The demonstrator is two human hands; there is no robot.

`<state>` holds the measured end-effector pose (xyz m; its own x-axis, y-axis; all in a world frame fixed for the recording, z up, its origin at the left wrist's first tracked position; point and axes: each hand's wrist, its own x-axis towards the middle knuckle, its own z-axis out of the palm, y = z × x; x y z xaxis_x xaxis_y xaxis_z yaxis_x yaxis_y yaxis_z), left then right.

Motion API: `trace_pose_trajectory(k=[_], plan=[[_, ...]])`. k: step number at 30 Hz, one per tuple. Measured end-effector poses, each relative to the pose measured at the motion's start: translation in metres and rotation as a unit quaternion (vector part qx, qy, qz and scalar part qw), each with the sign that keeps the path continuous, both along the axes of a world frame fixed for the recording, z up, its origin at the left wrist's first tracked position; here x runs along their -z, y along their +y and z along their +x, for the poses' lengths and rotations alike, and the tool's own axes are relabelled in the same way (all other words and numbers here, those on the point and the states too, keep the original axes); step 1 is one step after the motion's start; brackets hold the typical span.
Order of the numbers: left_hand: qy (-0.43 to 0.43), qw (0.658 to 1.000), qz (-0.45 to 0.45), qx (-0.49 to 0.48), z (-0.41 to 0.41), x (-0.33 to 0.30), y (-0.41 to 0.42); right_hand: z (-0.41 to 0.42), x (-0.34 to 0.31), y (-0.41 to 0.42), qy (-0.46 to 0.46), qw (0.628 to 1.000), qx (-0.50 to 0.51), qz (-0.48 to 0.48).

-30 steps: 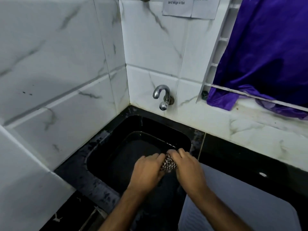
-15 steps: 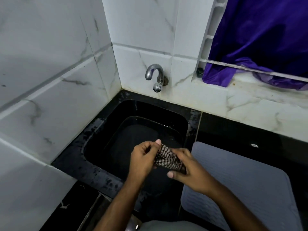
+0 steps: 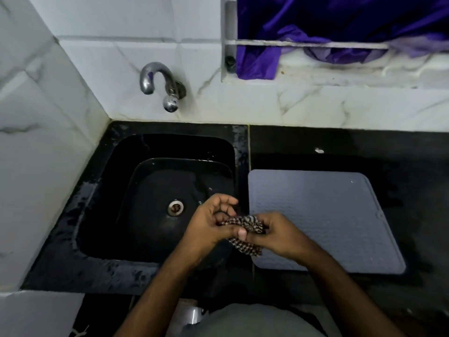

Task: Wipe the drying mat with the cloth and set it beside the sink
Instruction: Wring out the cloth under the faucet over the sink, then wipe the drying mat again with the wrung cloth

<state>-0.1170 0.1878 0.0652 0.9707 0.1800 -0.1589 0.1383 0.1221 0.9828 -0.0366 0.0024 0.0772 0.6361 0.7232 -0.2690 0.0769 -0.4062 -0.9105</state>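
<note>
Both hands meet over the right edge of the sink [image 3: 116, 190], and between them is the cloth [image 3: 245, 227], a small bunched piece of woven fabric in a dark and pale check. The right hand [image 3: 274, 235] has its grip closed around the cloth, the thumb pressed on top and crumpled folds spilling out below the fingers. The left hand [image 3: 210, 223] touches the cloth's other end with a looser grip, its fingers curled and partly open above the fabric. Just right of the hands lies the drying mat [image 3: 340, 215], a flat grey rectangle with rounded corners and a finely ribbed, rubbery-looking surface, resting on the glossy black stone tabletop [image 3: 364, 149] beside the sink. Left of the hands the deep black basin holds a round metal drain [image 3: 175, 207]. Beyond them a curved chrome tap [image 3: 160, 83] comes out of the white marbled wall tiles [image 3: 36, 142].
</note>
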Motion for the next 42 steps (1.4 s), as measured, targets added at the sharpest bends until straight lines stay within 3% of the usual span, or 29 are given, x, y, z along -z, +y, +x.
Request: trace_pose_trajectory(k=[2,5,7,9,11,15,19,22,23,25,27,29,31,33,35,37,39,42], plan=[[-0.003,0.998,-0.022,0.053,-0.004,0.012,-0.013,-0.004,-0.002,-0.017,-0.016,0.999,0.011,-0.027],[-0.008,0.994,-0.052,0.098,-0.003,0.024,-0.030,-0.014,0.008,-0.044,0.074,0.997,0.024,0.005],[0.008,0.993,-0.029,0.114,0.003,0.032,-0.039,-0.022,0.027,-0.055,0.108,0.991,0.083,-0.006],[0.026,0.994,0.024,0.102,0.007,0.043,-0.048,-0.031,0.046,-0.065,0.102,0.983,0.151,-0.027],[0.037,0.996,0.031,0.071,0.010,0.050,-0.056,-0.037,0.049,-0.065,0.099,0.985,0.137,-0.032],[0.040,0.999,-0.025,0.005,0.013,0.054,-0.068,-0.031,0.064,-0.075,0.221,0.957,0.164,0.087],[0.046,0.997,-0.030,-0.047,0.015,0.057,-0.085,-0.010,0.068,-0.081,0.069,0.997,0.012,-0.036],[0.045,0.990,-0.048,-0.127,0.016,0.060,-0.099,0.013,0.061,-0.078,-0.106,0.988,-0.002,-0.116],[0.047,0.985,-0.062,-0.154,0.017,0.060,-0.101,0.017,0.059,-0.077,-0.111,0.988,0.004,-0.105],[0.055,0.976,-0.074,-0.195,0.018,0.060,-0.104,0.020,0.059,-0.080,0.035,0.999,0.028,-0.011],[0.070,0.973,-0.028,-0.216,0.018,0.063,-0.099,0.018,0.063,-0.083,0.200,0.973,0.069,0.088],[0.106,0.964,0.094,-0.224,0.014,0.071,-0.090,0.019,0.067,-0.086,0.270,0.947,0.142,0.098],[0.142,0.941,0.219,-0.217,0.008,0.078,-0.082,0.031,0.070,-0.090,0.267,0.925,0.258,0.078],[0.157,0.923,0.296,-0.188,0.002,0.084,-0.080,0.052,0.073,-0.095,0.199,0.913,0.350,0.056],[0.168,0.897,0.383,-0.146,-0.001,0.091,-0.082,0.078,0.074,-0.098,0.017,0.940,0.339,0.028],[0.186,0.867,0.450,-0.109,-0.001,0.096,-0.087,0.098,0.076,-0.093,-0.188,0.953,0.239,0.017],[0.198,0.850,0.480,-0.087,0.002,0.099,-0.095,0.105,0.082,-0.077,-0.313,0.944,0.102,0.001],[0.223,0.833,0.503,-0.066,0.009,0.100,-0.109,0.091,0.104,-0.060,-0.429,0.881,-0.171,-0.099]])
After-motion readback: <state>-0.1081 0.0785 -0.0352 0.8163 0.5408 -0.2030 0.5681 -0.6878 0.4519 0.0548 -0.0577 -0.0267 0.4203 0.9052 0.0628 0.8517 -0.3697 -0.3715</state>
